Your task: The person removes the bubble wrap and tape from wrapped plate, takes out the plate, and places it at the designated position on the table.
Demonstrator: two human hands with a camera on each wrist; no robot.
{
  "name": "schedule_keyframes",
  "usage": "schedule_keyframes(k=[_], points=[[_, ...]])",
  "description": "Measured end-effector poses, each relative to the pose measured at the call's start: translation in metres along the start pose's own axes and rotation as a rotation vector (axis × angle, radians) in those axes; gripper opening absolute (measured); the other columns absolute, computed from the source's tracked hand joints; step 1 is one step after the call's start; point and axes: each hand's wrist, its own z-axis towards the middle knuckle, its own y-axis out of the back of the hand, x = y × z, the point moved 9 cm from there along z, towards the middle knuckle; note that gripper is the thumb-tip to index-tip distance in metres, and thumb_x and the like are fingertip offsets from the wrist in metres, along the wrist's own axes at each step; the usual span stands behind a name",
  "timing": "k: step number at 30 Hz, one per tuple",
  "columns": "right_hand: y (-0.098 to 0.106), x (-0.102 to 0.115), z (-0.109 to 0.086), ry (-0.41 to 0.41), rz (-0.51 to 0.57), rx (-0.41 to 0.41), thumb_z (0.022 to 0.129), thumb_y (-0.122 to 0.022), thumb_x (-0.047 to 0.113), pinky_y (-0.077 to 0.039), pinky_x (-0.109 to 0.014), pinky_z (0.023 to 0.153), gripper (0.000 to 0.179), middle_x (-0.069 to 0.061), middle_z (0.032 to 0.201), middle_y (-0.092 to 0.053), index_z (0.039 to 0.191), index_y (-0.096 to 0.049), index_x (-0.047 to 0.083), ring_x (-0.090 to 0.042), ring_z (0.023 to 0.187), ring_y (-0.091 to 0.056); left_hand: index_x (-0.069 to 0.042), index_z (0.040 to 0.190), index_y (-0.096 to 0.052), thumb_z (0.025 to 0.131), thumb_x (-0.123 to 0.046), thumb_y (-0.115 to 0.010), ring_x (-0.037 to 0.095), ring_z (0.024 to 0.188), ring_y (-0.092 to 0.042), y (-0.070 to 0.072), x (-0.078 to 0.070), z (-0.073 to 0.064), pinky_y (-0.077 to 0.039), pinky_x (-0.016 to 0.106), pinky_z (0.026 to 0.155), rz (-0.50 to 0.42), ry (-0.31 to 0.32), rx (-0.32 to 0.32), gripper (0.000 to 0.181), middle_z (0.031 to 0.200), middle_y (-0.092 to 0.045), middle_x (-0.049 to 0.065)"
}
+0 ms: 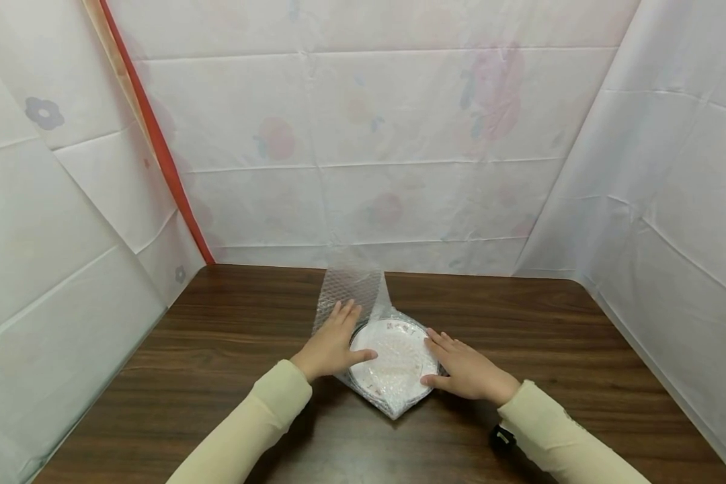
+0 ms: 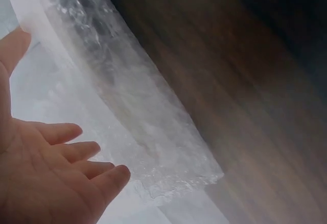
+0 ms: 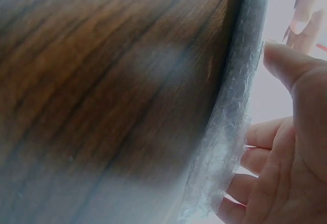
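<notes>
A round white plate-like item [image 1: 396, 359] with faint reddish marks lies flat on the table under clear bubble wrap [image 1: 351, 286]. One strip of the wrap stretches away toward the back, and a folded corner points toward me. My left hand [image 1: 333, 343] rests spread on the wrap at the left rim, thumb reaching over the white face. At the right rim lies my right hand [image 1: 462, 366], its fingers extended along the edge. Bubble wrap [image 2: 127, 91] fills much of the left wrist view beside relaxed fingers. The right wrist view shows the wrapped side [image 3: 230, 111] against my fingertips.
The dark wood-grain table [image 1: 230, 336] runs back to a white patterned sheet [image 1: 399, 154]. More sheeting hangs at the left and right sides. A red strip [image 1: 157, 134] runs down the left back corner. Something small and black [image 1: 502, 438] sits by the right cuff.
</notes>
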Motion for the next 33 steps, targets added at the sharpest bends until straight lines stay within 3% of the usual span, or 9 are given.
schedule_keyframes(k=[6, 22, 33], points=[[0.0, 0.001, -0.001, 0.005, 0.002, -0.001, 0.095, -0.058, 0.047, -0.027, -0.058, 0.117, 0.078, -0.02, 0.161, -0.023, 0.15, -0.034, -0.003, -0.044, 0.145, -0.028, -0.003, 0.156, -0.017, 0.086, -0.062, -0.063, 0.04, 0.152, 0.0, -0.003, 0.011, 0.005, -0.014, 0.057, 0.122, -0.052, 0.064, 0.056, 0.103, 0.165, -0.007, 0.017], [0.001, 0.0, 0.001, -0.014, 0.001, 0.027, 0.096, -0.056, 0.049, -0.025, -0.057, 0.118, 0.079, -0.019, 0.162, -0.022, 0.151, -0.032, -0.001, -0.039, 0.146, -0.028, 0.001, 0.156, -0.008, 0.082, -0.069, -0.062, 0.045, 0.151, 0.001, -0.016, 0.032, 0.015, -0.013, 0.063, 0.119, -0.19, 0.146, 0.223, 0.115, 0.164, -0.001, 0.023], [0.0, 0.0, 0.0, 0.005, -0.008, 0.015, 0.096, -0.057, 0.049, -0.026, -0.057, 0.117, 0.079, -0.019, 0.161, -0.023, 0.151, -0.033, -0.002, -0.043, 0.144, -0.031, 0.002, 0.155, -0.014, 0.083, -0.073, -0.056, 0.045, 0.15, -0.003, -0.022, 0.039, 0.021, -0.013, 0.06, 0.121, -0.168, 0.18, 0.283, 0.112, 0.163, -0.01, 0.023]])
